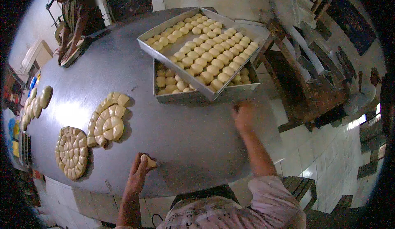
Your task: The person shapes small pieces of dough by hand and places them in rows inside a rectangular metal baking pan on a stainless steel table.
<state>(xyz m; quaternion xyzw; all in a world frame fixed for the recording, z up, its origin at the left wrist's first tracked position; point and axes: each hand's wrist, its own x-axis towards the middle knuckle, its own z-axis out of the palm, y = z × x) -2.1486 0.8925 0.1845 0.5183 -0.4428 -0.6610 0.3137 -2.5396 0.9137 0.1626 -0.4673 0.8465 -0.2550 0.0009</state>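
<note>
My left hand [140, 166] is closed around a small pale piece of dough [149, 162] near the table's front edge. To the right, my right hand [244, 113] hovers by the front corner of the trays; motion blurs its fingers, so I cannot tell whether anything is in them. A metal tray [176, 65] with rows of round dough balls [212, 70] rests askew on a second tray [185, 96] that also holds dough balls. On the left lie two flat rounds of dough scored into pieces, one whole round [71, 153] and one partly taken apart [108, 122].
All this stands on a grey metal table [185, 136]. More dough pieces [37, 105] lie at its far left edge. Another person [80, 17] works over a tray [75, 54] at the far left. A wooden rack [292, 85] stands at the right beside the tiled floor.
</note>
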